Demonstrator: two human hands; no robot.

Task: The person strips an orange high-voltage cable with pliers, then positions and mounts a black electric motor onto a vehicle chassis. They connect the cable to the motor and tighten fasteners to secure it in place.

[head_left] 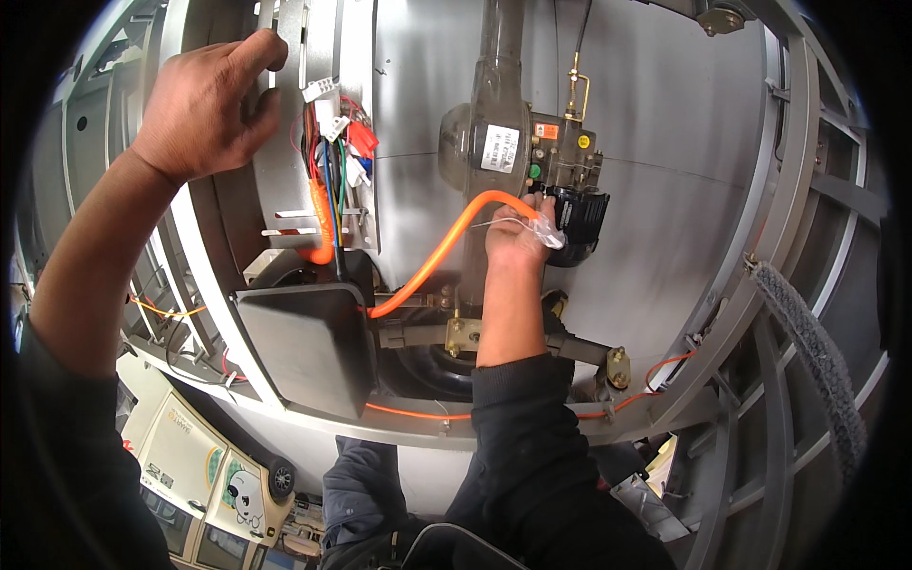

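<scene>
My left hand (211,109) is up at the upper left, its fingers curled over a grey metal frame rail (198,204). My right hand (518,236) reaches to the black-bodied motor unit (581,220), its fingers partly hidden. Across those fingers lies the end of a thick orange cable (446,245), wrapped in clear plastic (548,231); the hand is closed at it. A thin white strip, perhaps a cable tie, sticks out beside the hand. The cable arches up from behind a dark grey box (309,342). Left of the motor, a large grey-brown axle housing (480,152) carries a white label.
Loose connectors and coloured wires (334,128) hang below my left hand, beside orange corrugated conduit (321,214). A fuzzy grey strip (807,332) runs along the right frame. A black tyre (418,370) sits below the axle. At the lower left stands a cream vehicle (204,465).
</scene>
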